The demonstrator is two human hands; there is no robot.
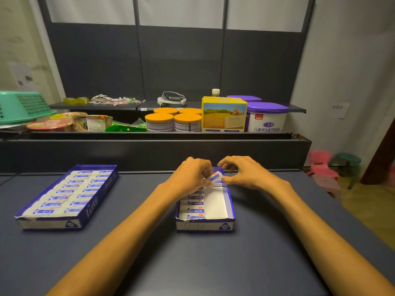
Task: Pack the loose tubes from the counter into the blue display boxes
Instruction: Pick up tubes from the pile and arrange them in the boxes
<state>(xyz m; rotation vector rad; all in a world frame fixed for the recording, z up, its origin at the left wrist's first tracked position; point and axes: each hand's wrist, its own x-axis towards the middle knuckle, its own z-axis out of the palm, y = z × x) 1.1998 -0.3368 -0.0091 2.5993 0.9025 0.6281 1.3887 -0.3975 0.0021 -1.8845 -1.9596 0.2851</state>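
Note:
Two blue display boxes sit on the dark counter. The left box (85,212) is filled with two columns of white-and-blue tubes. The right box (229,201) has a column of tubes along its left side and bare white floor on its right side. Over its far end, my left hand (190,175) grips a white-and-blue tube (214,176), tilted above the stacked column. My right hand (241,173) pinches the tube's right end between thumb and forefinger. Both hands hide the far end of the box.
Behind the counter (139,242) a lower shelf holds orange-lidded cans (173,121), a yellow carton (223,116), a purple-lidded tub (267,118), noodle cups and a green basket (21,107). Small pink and green stools (333,167) stand on the floor at right.

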